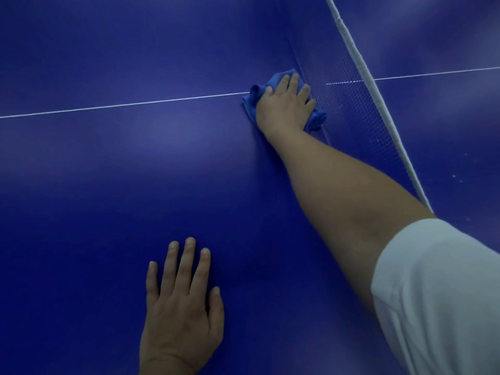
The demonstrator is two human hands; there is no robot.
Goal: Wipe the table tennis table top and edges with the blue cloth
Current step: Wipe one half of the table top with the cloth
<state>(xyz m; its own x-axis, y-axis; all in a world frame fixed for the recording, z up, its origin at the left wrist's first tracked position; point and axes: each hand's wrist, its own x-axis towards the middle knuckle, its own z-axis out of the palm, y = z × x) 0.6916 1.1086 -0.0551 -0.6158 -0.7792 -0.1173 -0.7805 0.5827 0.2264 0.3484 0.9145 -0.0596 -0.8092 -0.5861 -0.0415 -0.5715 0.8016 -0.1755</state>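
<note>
Blue cloth [252,100] bunched (beside net [349,104]) — right hand [284,108] presses, fingers [293,80] spread; left hand [180,315] splayed.

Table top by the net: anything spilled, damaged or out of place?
Nothing damaged or askew. Only a few pale specks lie on the table top beyond the net. The right hand presses the blue cloth at the net's foot.
</note>
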